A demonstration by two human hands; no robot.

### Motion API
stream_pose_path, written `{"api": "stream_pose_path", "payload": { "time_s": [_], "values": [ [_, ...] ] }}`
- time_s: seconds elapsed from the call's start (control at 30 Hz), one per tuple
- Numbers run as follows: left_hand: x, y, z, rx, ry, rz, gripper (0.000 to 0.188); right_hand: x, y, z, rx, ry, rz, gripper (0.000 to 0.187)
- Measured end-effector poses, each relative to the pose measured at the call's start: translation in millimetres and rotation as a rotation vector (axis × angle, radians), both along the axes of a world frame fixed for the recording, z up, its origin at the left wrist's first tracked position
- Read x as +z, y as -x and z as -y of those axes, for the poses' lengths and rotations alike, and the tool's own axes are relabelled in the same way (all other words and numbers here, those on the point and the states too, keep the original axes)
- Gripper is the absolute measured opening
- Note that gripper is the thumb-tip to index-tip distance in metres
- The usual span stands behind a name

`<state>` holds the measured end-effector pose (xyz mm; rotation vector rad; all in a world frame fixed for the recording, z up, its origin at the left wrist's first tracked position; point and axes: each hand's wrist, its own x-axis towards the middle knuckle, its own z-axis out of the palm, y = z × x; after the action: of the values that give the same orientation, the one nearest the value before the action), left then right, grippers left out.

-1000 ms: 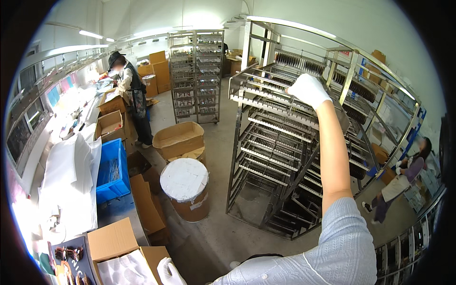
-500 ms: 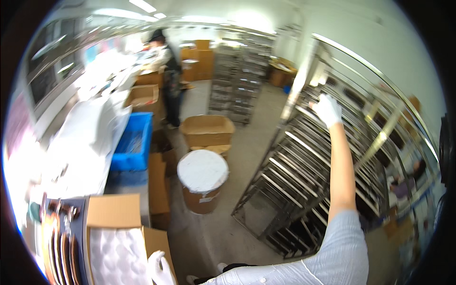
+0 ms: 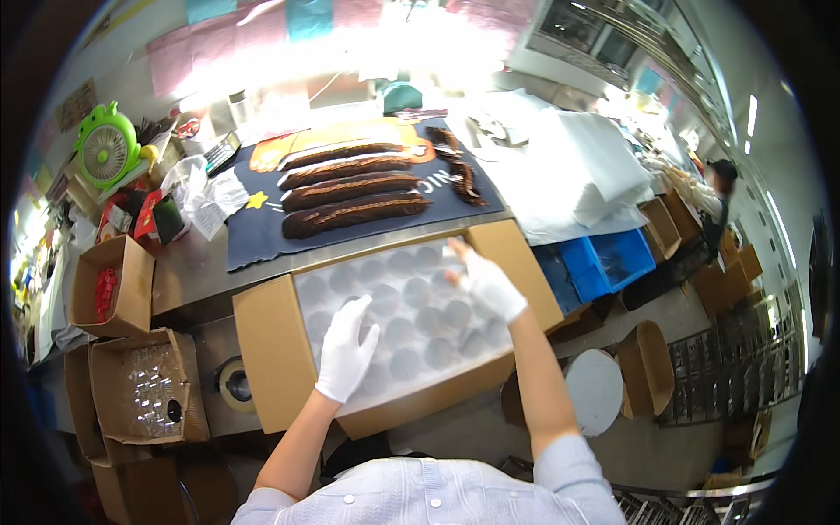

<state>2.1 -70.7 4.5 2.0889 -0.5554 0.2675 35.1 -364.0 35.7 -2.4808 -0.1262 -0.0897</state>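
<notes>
An opened carton (image 3: 273, 354) stands in front of me, its side flaps folded out. Inside lies a translucent white sheet (image 3: 398, 334) patterned with rows of round hollows. My left hand (image 3: 347, 348), in a white glove, hovers or rests over the sheet's left part, thumb apart from the fingers. At the far right of the sheet is my right hand (image 3: 488, 284), gloved with bare fingertips; thumb and forefinger are spread, slightly blurred. Beyond the carton, several long dark-brown strips (image 3: 354, 189) with ridged edges lie side by side on a dark blue mat (image 3: 249, 245).
Dark wavy pieces (image 3: 457, 168) lie at the mat's right. A green fan (image 3: 107, 149) stands far left. Below it are a box with red items (image 3: 131, 289) and a box of clear pieces (image 3: 150, 385). Right are a blue crate (image 3: 608, 267), a white-lidded drum (image 3: 595, 392) and a person (image 3: 713, 210).
My view has swung left from the metal racks to the bench. My right hand has left the rack and is now over the carton; my left hand has come over the sheet.
</notes>
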Motion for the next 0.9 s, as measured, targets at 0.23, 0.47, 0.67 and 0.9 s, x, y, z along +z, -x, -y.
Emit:
{"api": "stream_pose_path", "payload": {
  "time_s": [0.23,0.47,0.67,0.9],
  "values": [
    [-43.0,-123.0,-36.2,0.2,-0.226,-0.062,0.069,-71.2,-217.4,23.9,-0.022,0.691,0.259,0.026],
    [-48.6,-212.4,-72.0,0.289,-0.517,-0.176,0.079,-88.3,-221.9,10.1,0.15,-0.041,0.204,0.022],
    [-74.8,-218.7,-18.9,0.285,-0.276,-0.079,0.075,-59.0,-234.9,-163.3,0.33,0.147,0.367,0.029],
    [-67.0,-173.3,-35.7,0.33,0.407,-0.272,0.068,-64.1,-236.7,-168.3,0.323,0.062,0.368,0.019]
  ]
}}
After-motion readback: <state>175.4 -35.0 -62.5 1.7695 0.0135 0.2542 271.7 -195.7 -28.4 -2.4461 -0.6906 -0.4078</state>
